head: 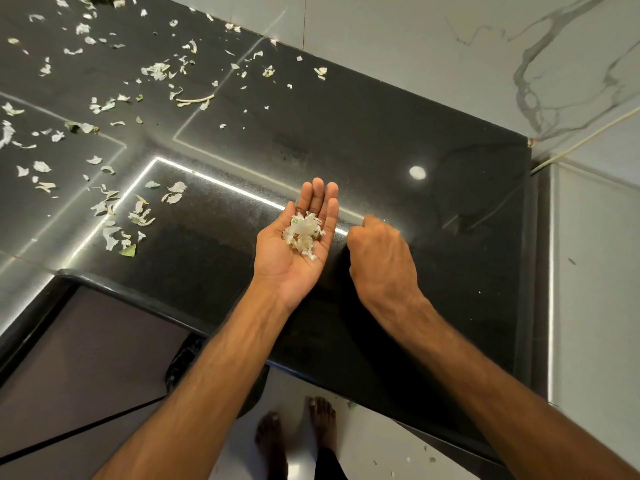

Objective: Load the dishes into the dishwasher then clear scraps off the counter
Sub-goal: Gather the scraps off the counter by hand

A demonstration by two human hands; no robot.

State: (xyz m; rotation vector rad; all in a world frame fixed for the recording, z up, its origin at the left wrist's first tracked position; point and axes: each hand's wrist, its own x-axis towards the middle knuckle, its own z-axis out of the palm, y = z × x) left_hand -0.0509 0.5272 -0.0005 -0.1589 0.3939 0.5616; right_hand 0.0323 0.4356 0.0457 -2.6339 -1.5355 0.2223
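A person's left hand (282,268), palm up and fingers straight, cradles a small heap of pale, papery white and green vegetable scraps (304,235) at the centre of the frame, above a glossy black stone counter (381,140). Just to its right, the right hand (381,258) is knuckles-up with fingers curled under against the counter; whether it pinches anything cannot be told. No dishes or dishwasher are in view, so the work appears to be in its second stage, clearing scraps. The counter's right side looks swept, while a wide scatter of thin, curled peelings and leaf bits (121,216) covers the left and upper left of the frame. The next move likely calls for tipping whatever the right hand has gathered into the cupped palm, then shifting left to sweep up the rest while keeping that palm level, since the light flakes would spill easily. A few bits lie on the pale tiled floor (381,448) at lower centre.
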